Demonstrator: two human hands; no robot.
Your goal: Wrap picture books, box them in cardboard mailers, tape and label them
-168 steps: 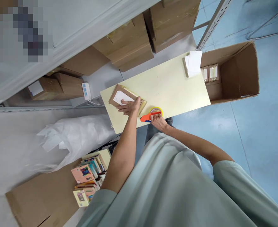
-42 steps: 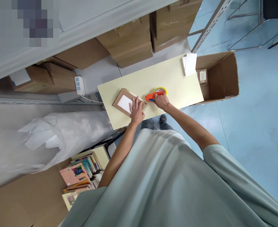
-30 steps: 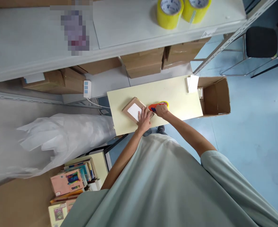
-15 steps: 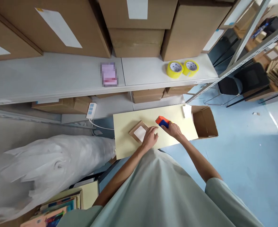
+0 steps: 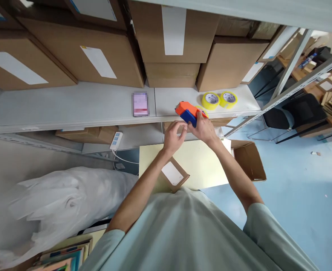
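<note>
My right hand is closed around an orange and blue tape dispenser with a yellow roll in it, raised in front of the shelf edge. My left hand is just left of the dispenser, its thumb and fingertips drawn together near the blue part. Whatever those fingertips pinch, if anything, is too small to make out. Below my left wrist a small flat cardboard box with a white label lies on the pale yellow tabletop, close to my shirt.
Two yellow tape rolls and a blurred-out pinkish item lie on the grey shelf, before several large cartons. An open carton stands right of the table. A white plastic-wrapped bundle and power strip are left.
Both hands have risen toward the shelf, the right one carrying the tape dispenser. My left hand has left the small box, which now lies turned and nearer my body. The view has tilted up.
</note>
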